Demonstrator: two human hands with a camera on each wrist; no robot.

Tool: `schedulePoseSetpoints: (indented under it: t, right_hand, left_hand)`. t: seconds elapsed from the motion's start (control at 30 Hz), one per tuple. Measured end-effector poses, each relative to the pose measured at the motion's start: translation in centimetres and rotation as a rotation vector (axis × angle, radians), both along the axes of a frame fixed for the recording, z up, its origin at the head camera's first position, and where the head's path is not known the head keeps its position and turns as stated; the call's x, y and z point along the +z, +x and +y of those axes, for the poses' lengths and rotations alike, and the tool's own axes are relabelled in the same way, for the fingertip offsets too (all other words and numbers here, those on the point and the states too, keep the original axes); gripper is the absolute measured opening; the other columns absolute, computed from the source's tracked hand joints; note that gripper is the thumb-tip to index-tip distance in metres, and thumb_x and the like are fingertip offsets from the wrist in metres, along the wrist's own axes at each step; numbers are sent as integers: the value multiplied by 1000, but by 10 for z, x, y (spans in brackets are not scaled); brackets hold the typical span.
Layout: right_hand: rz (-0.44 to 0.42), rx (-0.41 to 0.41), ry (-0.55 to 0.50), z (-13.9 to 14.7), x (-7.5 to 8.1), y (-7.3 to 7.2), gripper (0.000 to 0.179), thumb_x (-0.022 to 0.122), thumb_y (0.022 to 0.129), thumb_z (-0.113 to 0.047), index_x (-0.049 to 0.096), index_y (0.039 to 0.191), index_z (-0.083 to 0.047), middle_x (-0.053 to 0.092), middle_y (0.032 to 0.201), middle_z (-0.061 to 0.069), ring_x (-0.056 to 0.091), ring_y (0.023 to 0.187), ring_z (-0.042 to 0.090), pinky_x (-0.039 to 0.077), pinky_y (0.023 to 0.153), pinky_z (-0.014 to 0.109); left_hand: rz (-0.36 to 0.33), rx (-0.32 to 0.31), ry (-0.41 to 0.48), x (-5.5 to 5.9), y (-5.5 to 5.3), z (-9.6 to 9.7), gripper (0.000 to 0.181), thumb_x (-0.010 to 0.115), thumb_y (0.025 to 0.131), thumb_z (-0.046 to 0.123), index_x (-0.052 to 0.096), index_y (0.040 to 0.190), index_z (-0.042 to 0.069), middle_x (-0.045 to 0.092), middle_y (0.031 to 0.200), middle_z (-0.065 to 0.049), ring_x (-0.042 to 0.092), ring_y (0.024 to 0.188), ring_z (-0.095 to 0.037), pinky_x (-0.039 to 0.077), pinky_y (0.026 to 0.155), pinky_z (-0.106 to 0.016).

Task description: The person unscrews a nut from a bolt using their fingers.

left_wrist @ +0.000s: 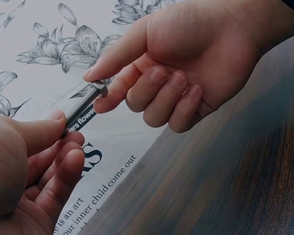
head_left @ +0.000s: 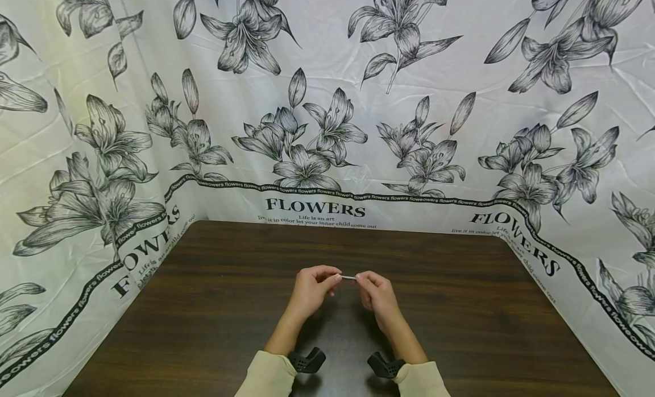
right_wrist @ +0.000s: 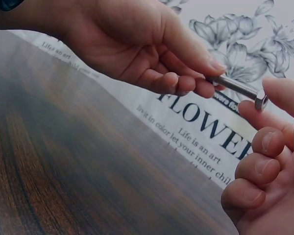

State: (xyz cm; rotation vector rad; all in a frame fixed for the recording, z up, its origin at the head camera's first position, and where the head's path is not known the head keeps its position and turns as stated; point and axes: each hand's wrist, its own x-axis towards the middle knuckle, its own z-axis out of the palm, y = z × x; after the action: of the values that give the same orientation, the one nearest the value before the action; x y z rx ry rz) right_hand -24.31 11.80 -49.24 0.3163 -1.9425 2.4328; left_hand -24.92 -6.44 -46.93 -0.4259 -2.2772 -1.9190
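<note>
Both hands meet in mid-air above the dark wooden table (head_left: 460, 306), and you have a threaded bolt (head_left: 349, 277) strung between them. Your left hand (head_left: 312, 289) pinches the shank end between thumb and forefinger, the other fingers loosely curled. Your right hand (head_left: 376, 294) pinches the far end, fingertips closed on what looks like a nut (left_wrist: 99, 90) or the bolt's head; the wrist views are too soft to say which. The bolt's long axis runs left to right, roughly level, so each hand is equally near, one at either end. Behind stands the flower-printed cloth (head_left: 327, 101).
</note>
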Motion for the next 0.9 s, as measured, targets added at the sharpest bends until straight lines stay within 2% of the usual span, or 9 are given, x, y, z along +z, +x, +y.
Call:
schedulePoseSetpoints:
  t: [0.1,0.2,0.3,0.37,0.57,0.73,0.9]
  right_hand:
    - [11,8,-6,1,1,0,13,62,96,-12,67,84,-10,38,53,-3,31,42,6,22,41,22]
    - [16,15,-8,3,1,0,13,62,95,-9,66,92,3,39,55,-4,31,43,5,23,41,20]
    - [25,32,-5,5,2,0,24,61,95,-6,58,103,17,40,56,-4,32,44,5,25,41,19]
    - [38,47,2,7,2,0,28,62,94,-3,56,108,20,40,57,-4,32,44,5,25,42,19]
    - [82,75,29,9,2,-1,28,64,91,2,57,113,19,40,57,-3,32,44,6,25,43,20]
    - [89,73,50,10,3,-1,28,64,90,2,58,114,17,38,57,-3,32,44,6,24,42,21]
    - [107,86,71,10,3,-1,33,63,91,3,55,119,18,37,58,-3,32,44,6,24,43,22]
  left_hand:
    - [2,-9,6,0,0,-1,13,72,87,8,72,94,-3,66,73,-17,61,56,-18,55,59,-54]
    - [8,-18,6,0,0,-1,16,72,88,8,71,96,-6,66,75,-19,61,57,-20,55,60,-54]
    - [7,-20,4,0,0,-2,17,72,88,8,71,96,-6,66,75,-19,62,58,-23,55,60,-53]
    - [7,-21,3,0,0,-2,16,72,88,8,71,96,-6,66,74,-19,62,59,-25,55,60,-53]
    - [8,-14,-9,-1,-1,-3,11,71,88,8,73,95,-2,67,77,-22,61,56,-18,55,60,-53]
    - [-2,-12,-3,-1,-1,-3,9,72,88,7,73,94,0,66,79,-25,61,56,-19,54,61,-55]
    - [0,-14,-1,-1,-1,-4,10,71,88,7,73,94,-1,66,76,-20,61,56,-21,54,61,-55]
